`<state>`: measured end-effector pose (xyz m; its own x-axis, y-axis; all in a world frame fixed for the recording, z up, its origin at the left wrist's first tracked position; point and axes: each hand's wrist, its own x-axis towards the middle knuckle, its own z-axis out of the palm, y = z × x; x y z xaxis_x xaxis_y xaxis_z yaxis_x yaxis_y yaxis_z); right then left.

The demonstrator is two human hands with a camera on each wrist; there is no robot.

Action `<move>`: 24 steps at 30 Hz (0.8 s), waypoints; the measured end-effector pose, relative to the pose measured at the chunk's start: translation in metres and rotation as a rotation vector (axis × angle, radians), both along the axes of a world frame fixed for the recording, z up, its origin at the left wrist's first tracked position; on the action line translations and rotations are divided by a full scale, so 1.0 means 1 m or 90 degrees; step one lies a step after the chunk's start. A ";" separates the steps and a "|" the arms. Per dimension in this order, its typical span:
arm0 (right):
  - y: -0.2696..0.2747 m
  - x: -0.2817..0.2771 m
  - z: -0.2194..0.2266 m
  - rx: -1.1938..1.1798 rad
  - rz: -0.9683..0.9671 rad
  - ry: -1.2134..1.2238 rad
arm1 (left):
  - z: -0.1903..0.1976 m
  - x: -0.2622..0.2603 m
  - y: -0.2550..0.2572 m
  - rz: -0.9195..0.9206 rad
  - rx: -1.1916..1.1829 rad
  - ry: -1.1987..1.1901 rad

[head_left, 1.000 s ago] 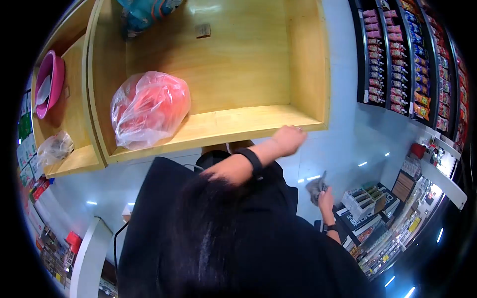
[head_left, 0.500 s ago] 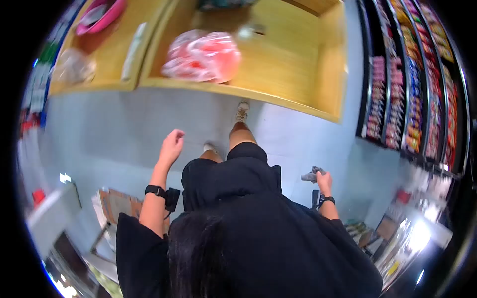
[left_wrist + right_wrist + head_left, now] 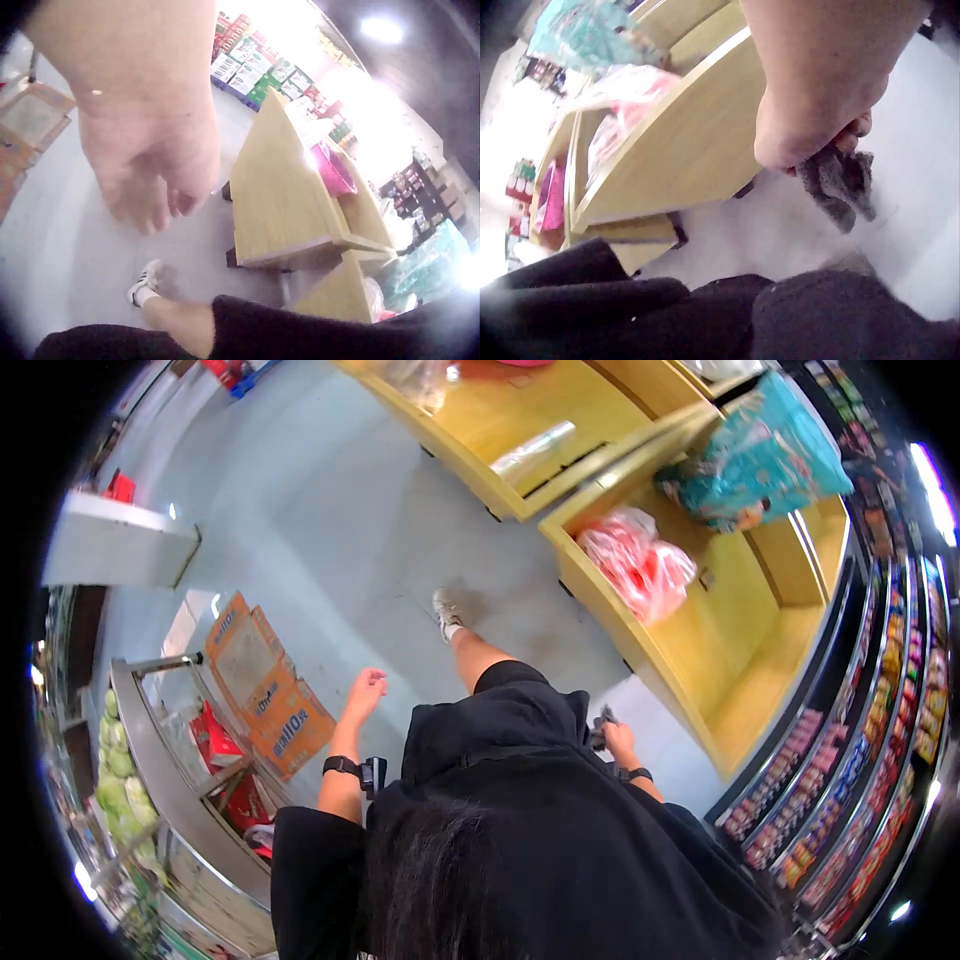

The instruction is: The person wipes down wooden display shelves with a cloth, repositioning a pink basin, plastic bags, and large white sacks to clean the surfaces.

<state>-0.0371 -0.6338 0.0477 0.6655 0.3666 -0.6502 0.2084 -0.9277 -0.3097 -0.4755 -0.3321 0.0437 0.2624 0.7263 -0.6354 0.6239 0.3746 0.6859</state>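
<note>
My right hand (image 3: 620,740) grips a crumpled dark grey cloth (image 3: 836,187) low at my right side, near the wooden bin (image 3: 668,672). Part of the cloth is hidden inside the fingers. Over the floor at my left, the left hand (image 3: 367,690) hangs with loosely bent fingers and holds nothing; the left wrist view shows this hand (image 3: 154,161) from close up. Inside the bin are a clear plastic bag with red and pink contents (image 3: 640,565) and a large teal bag (image 3: 765,455).
A second wooden bin (image 3: 470,465) adjoins the first. Snack racks (image 3: 850,760) line the right side. Flattened cardboard (image 3: 265,685) lies at the left beside a metal-framed stand (image 3: 180,770) with green cabbages (image 3: 120,790). A white pillar (image 3: 115,540) stands farther left.
My left hand has left the bin's front edge and dropped to my left side. The view has turned left, so the bins now lie to the right. The right hand keeps hold of the cloth.
</note>
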 end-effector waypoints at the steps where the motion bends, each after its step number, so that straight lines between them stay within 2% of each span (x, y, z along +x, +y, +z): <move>1: 0.033 -0.002 0.000 0.007 0.049 -0.043 | -0.005 -0.002 0.009 -0.025 -0.005 0.019; 2: 0.066 -0.001 -0.002 -0.026 0.140 -0.060 | -0.009 -0.006 0.016 -0.013 0.000 0.017; 4: 0.152 -0.023 0.035 -0.058 0.189 -0.054 | -0.009 -0.023 0.033 -0.046 0.045 0.021; 6: 0.213 -0.035 0.029 -0.034 0.207 -0.065 | 0.001 -0.042 0.054 -0.061 0.051 0.047; 8: 0.282 -0.040 0.016 -0.008 0.226 -0.076 | -0.009 -0.076 0.077 0.005 -0.008 0.041; 9: 0.308 -0.042 -0.001 0.045 0.275 -0.074 | -0.006 -0.092 0.091 0.006 -0.007 0.079; 10: 0.332 -0.050 0.002 0.094 0.322 -0.069 | 0.004 -0.105 0.105 0.005 -0.011 0.119; 11: 0.359 -0.058 0.001 0.149 0.300 -0.049 | 0.011 -0.117 0.117 0.004 -0.015 0.124; 13: 0.413 -0.075 0.001 0.165 0.276 -0.038 | 0.035 -0.131 0.143 0.079 0.001 0.174; 14: 0.438 -0.084 -0.005 0.193 0.291 -0.042 | 0.042 -0.136 0.158 0.070 -0.010 0.174; 16: 0.485 -0.101 -0.013 0.234 0.311 -0.033 | 0.049 -0.142 0.184 0.259 -0.032 0.081; 17: 0.513 -0.106 -0.015 0.256 0.313 -0.020 | 0.004 -0.177 0.184 0.182 0.032 0.124; 18: 0.538 -0.105 -0.017 0.252 0.311 -0.023 | -0.007 -0.180 0.195 0.179 0.028 0.120; 21: 0.588 -0.118 -0.016 0.245 0.230 -0.073 | -0.011 -0.197 0.233 0.110 0.024 0.070; 23: 0.634 -0.127 0.003 0.257 0.248 -0.120 | -0.010 -0.197 0.272 0.177 -0.175 -0.018; 24: 0.652 -0.129 -0.001 0.255 0.241 -0.130 | -0.020 -0.206 0.295 0.167 -0.177 -0.025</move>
